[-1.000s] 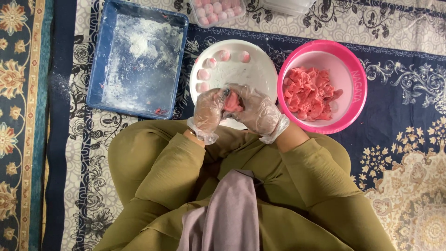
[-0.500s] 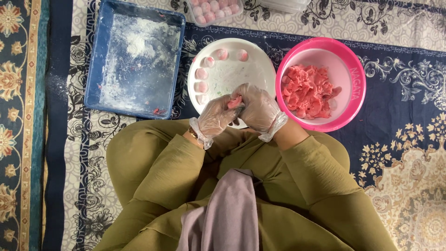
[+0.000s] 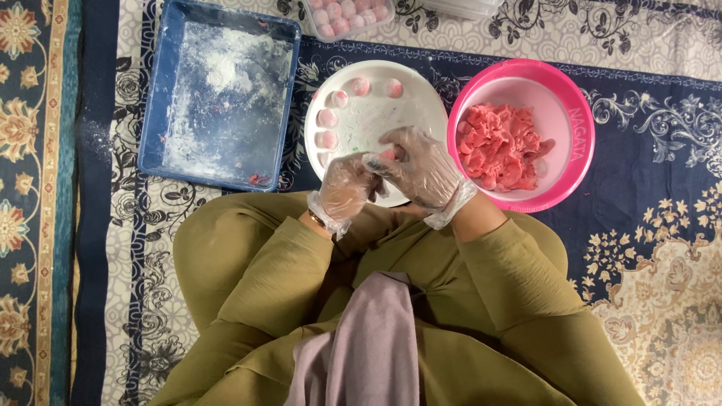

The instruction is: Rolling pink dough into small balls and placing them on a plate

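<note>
I see my left hand [image 3: 347,183] and right hand [image 3: 418,167] in thin clear gloves, meeting over the near edge of the white plate [image 3: 376,120]. Both hands are curled narrow, fingertips pinched together on a small piece of pink dough [image 3: 386,156], which sits between them just above the plate. Along the plate's left and far rim lie several pink dough balls [image 3: 329,119], dusted white and set apart from each other. Just right of the plate stands a pink bowl [image 3: 573,128] holding a heap of pink dough [image 3: 500,146]; my right wrist lies close to its rim. To the left sits a blue tray [image 3: 154,124] spread with white flour. At the far edge a clear box of pink balls [image 3: 347,13] shows partly. Everything rests on a patterned carpet [image 3: 662,150], with my olive-clad knees below the hands.
</note>
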